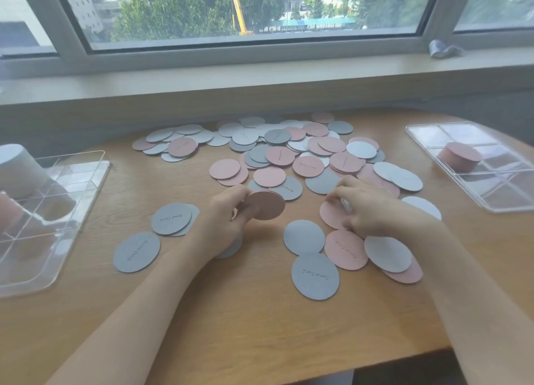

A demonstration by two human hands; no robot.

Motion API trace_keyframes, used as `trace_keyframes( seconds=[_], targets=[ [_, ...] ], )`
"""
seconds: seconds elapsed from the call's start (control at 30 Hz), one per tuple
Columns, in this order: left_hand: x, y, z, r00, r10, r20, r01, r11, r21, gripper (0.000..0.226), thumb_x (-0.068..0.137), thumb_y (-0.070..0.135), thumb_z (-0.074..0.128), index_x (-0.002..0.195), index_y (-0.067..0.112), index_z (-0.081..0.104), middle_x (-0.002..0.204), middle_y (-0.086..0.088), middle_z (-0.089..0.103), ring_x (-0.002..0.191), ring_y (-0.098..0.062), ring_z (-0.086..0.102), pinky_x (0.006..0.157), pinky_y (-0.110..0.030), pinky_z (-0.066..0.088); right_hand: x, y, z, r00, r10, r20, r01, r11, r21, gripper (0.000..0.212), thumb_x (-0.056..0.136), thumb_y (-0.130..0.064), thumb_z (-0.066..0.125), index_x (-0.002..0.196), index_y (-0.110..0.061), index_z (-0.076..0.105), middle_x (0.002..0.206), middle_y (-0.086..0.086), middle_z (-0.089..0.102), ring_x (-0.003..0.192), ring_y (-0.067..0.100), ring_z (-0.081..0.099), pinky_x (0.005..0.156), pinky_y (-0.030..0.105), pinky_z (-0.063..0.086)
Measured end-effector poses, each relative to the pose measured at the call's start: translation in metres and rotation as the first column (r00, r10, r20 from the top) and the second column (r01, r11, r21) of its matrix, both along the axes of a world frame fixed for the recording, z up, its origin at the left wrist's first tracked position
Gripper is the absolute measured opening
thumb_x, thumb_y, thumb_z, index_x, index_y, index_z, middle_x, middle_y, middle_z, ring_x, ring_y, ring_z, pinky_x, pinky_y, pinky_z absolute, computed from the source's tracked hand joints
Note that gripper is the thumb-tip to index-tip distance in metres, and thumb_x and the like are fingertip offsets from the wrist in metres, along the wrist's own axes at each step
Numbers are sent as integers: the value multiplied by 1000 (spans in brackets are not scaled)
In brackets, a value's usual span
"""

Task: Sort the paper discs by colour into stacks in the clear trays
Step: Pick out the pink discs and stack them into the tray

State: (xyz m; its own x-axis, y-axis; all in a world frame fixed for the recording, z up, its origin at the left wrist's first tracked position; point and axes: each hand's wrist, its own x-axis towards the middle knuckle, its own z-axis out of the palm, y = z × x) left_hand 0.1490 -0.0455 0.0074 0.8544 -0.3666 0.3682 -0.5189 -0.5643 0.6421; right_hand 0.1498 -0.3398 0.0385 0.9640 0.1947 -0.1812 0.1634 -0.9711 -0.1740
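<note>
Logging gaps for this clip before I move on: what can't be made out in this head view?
- Left clear tray: cut off by the left edge; its grey stack and a pink one are blurred.
- Disc count in the left hand's pink stack: edges too thin.
- Right hand's fingertips: whether they pinch the pink disc is blurred.
- Print on the grey disc: too small.
- Object on the sill: blurred.

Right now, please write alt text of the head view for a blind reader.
The left hand holds a small stack of round pink paper discs while the right hand pinches another pink paper disc on the wooden table, between two clear plastic trays.
</note>
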Motion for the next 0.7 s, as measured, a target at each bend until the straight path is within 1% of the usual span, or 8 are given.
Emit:
trace_keyframes(
  seconds=[0.1,0.2,0.33,0.43,0.53,0.6,0.63,0.7],
  targets=[
    [-2,-2,2,1000,6,2,-6,999,-36,14,94,7,66,92,19,60,79,12,58,75,1,52,68,-10,37,0,3,8,1000,-6,6,6,1000,20,44,80,-18,68,119,-30,49,115,-9,43,111,15,40,82,28,34],
    [-2,-2,2,1000,1,-6,-1,1000,-28,12,93,7,67,97,18,65,74,20,61,77,1,57,70,-7,38,3,5,10,995,-42,86,31,992,120,32,77,-18,73,102,-23,53,102,-6,49,103,17,44,79,30,37],
    [-3,-2,1,1000,-1,-29,0,999,-37,14,91,8,70,100,18,67,81,33,63,79,-2,60,71,-6,38,4,11,1,975,-159,155,94,928,359,23,79,-15,74,93,-21,56,88,-12,53,87,15,53,63,19,35],
    [-2,-3,0,999,-2,-52,-1,998,-58,16,89,9,72,97,21,66,78,24,66,78,-7,62,70,-10,42,2,22,-2,938,-268,219,98,814,573,17,82,-17,73,88,-21,58,84,-11,62,78,8,56,65,20,39],
    [-1,-3,-1,998,11,-60,-15,998,-65,15,88,8,73,96,20,67,79,16,66,75,-11,63,70,-13,44,0,40,-4,922,-321,218,61,674,736,15,84,-18,74,85,-24,60,84,-7,68,82,13,64,73,27,48],
    [0,-3,-3,998,14,-59,-17,998,-58,14,90,8,70,99,18,68,80,12,67,73,-11,63,69,-11,43,-6,53,-4,946,-275,173,17,573,819,12,87,-13,70,89,-20,62,82,-4,72,77,18,67,74,29,51],
    [0,-3,-3,999,10,-51,-12,999,-48,15,91,7,68,104,16,69,83,7,69,72,-11,63,69,-11,43,-10,60,-4,958,-239,161,-4,548,837,10,89,-11,68,92,-19,62,81,-2,73,74,19,67,74,28,51],
    [1,-3,-5,1000,1,-14,-1,1000,-17,24,93,7,66,115,16,69,90,2,68,72,-11,63,71,-11,42,-17,70,-8,974,-174,143,-21,560,828,9,94,-12,63,94,-21,63,78,-3,73,73,15,66,70,22,48]
  ],
)
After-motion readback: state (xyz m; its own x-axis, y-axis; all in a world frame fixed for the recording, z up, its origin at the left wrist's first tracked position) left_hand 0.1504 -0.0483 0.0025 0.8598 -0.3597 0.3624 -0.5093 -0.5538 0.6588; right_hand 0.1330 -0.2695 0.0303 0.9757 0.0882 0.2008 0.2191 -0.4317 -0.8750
